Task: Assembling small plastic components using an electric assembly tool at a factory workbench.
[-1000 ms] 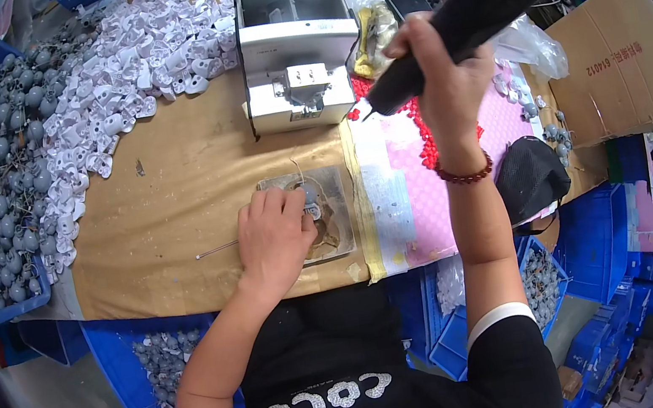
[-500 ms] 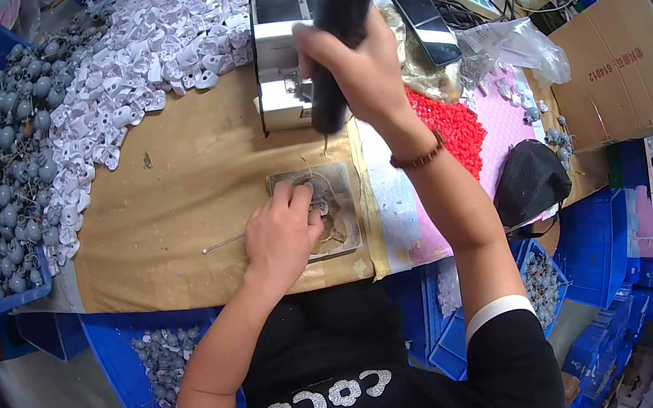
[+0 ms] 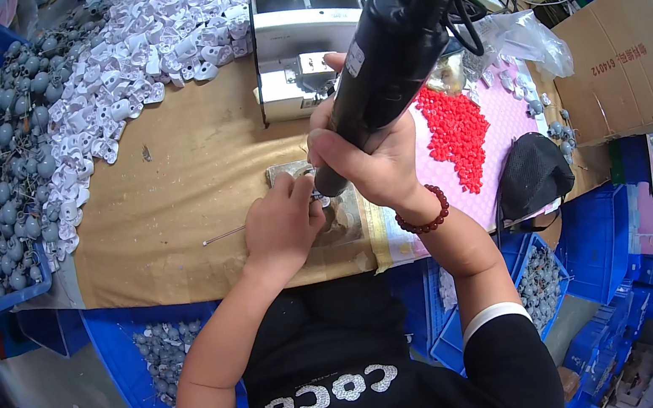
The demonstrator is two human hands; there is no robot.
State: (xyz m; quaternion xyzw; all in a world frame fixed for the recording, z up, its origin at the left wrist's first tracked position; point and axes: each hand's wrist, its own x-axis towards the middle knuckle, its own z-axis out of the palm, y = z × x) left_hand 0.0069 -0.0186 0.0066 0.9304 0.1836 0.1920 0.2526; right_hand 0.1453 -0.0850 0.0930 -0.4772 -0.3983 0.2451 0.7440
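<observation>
My right hand [image 3: 374,154] is wrapped round a black electric screwdriver [image 3: 385,58], which slants down to the left. Its lower end is right beside the fingertips of my left hand [image 3: 283,224]. Those fingers press together on a small grey part on a square metal plate [image 3: 352,230]; fingers and tool hide most of that part. A thin metal rod [image 3: 225,236] sticks out leftward from under my left hand, with a small pale knob at its end.
White plastic pieces [image 3: 155,39] heap up at the far left beside a blue bin [image 3: 41,288] of grey round parts [image 3: 3,187]. Ahead stands a black-and-silver machine [image 3: 302,24]. To the right lie red pieces [image 3: 456,132], a black pouch [image 3: 535,175] and a cardboard box [image 3: 620,63].
My right hand has brought the screwdriver down and nearer, from above the machine to my left fingertips. The left hand stays nearly in place over the plate.
</observation>
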